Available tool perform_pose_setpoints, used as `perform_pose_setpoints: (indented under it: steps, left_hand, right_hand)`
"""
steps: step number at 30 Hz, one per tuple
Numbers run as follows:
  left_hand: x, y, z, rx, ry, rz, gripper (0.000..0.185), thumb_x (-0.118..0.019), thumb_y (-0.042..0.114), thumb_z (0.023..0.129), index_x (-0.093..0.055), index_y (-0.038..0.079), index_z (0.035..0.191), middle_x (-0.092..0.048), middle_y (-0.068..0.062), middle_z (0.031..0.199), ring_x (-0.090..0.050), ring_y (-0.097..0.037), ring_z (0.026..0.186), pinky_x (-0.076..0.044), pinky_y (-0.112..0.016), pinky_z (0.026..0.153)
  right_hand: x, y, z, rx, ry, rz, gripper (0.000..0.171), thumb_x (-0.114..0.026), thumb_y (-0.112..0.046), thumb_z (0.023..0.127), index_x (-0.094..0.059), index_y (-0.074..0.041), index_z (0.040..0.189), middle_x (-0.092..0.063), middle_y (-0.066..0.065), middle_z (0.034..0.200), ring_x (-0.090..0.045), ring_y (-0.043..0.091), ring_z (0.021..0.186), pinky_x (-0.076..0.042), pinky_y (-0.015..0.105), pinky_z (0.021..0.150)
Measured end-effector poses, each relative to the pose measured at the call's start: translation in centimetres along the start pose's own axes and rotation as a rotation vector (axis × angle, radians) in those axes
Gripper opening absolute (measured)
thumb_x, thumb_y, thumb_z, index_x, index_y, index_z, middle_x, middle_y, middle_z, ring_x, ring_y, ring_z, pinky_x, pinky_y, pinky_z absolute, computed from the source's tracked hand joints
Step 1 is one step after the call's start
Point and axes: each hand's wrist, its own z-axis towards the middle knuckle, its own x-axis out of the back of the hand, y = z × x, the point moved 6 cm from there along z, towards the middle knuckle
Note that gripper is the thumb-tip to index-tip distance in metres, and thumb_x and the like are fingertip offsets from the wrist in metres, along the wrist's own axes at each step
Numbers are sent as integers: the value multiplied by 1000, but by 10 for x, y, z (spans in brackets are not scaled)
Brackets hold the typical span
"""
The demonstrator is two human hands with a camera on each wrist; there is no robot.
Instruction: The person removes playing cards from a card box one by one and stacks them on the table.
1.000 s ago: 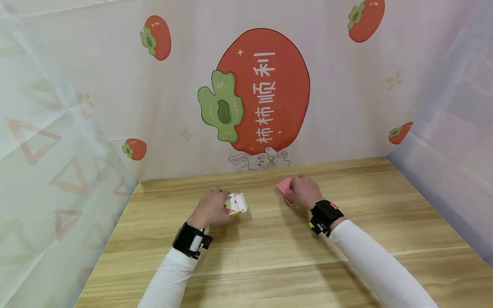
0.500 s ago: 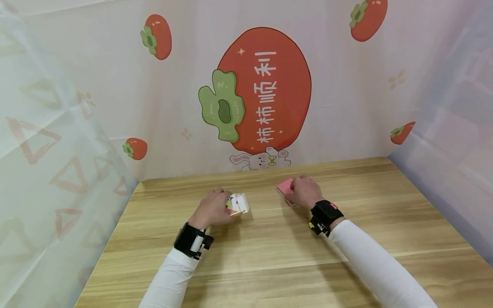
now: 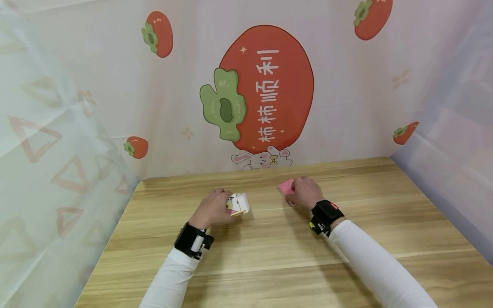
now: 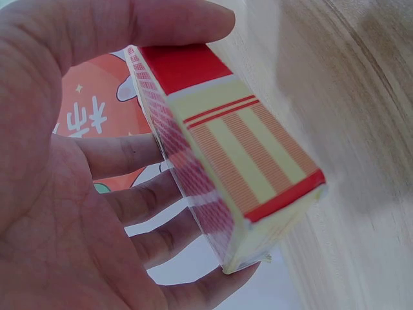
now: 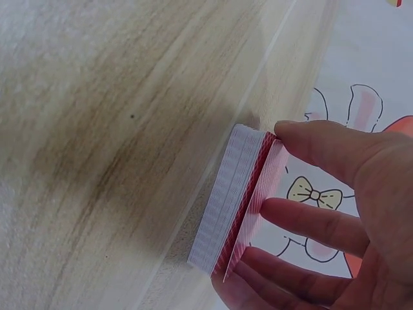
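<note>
Wooden tabletop (image 3: 269,252), persimmon backdrop (image 3: 265,85) behind. My left hand (image 3: 211,208) gripped empty card box (image 4: 226,161), thumb on top, fingers underneath, open end toward middle. My right hand (image 3: 304,192) pinched card deck (image 5: 235,200) squared on edge, just above tabletop, well apart from box.

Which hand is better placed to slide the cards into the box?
Right, probably. The right hand pinches the card deck, free to move, while the left hand grips the card box on the table.

One card box (image 3: 236,204), one card deck (image 3: 286,187), two hands.
</note>
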Motion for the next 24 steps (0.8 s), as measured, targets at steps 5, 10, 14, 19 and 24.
perform_pose_setpoints:
  steps: [5, 10, 14, 19, 24]
  left_hand:
    - [1, 0, 0, 2, 7, -7, 68, -83, 20, 66, -63, 1, 128, -59, -10, 112, -53, -27, 102, -49, -44, 76]
    - [1, -1, 0, 8, 5, -2, 69, -83, 20, 67, -63, 0, 130, -60, -10, 115, -53, -27, 103, -49, -45, 78]
    - [1, 0, 0, 10, 6, 5, 69, -84, 20, 67, -63, 1, 129, -60, -10, 114, -53, -27, 103, -50, -45, 78]
    - [1, 0, -1, 10, 7, 2, 68, -83, 20, 67, -64, 1, 129, -60, -10, 113, -53, -27, 103, -50, -45, 78]
    - [1, 1, -2, 12, 6, -1, 68, -83, 20, 66, -64, 0, 128, -60, -11, 114, -53, -28, 105, -50, -47, 80]
  right_hand:
    - [0, 0, 1, -18, -25, 25, 30, -83, -31, 82, -65, -8, 73, -55, 7, 77, -50, 23, 71, -39, 35, 61]
    - [0, 1, 1, -30, -25, 35, 30, -84, -31, 81, -66, -8, 76, -57, 6, 75, -52, 23, 70, -41, 34, 59]
    - [-1, 1, 1, -33, -21, 42, 29, -85, -31, 80, -68, -7, 78, -59, 6, 75, -53, 23, 70, -42, 34, 59]
    - [-1, 1, 1, -51, -28, 53, 30, -85, -30, 80, -72, -4, 86, -62, 6, 78, -55, 24, 71, -46, 35, 60]
    - [-4, 2, 0, -62, -30, 48, 37, -86, -31, 80, -74, -1, 98, -66, 9, 84, -57, 24, 74, -51, 38, 64]
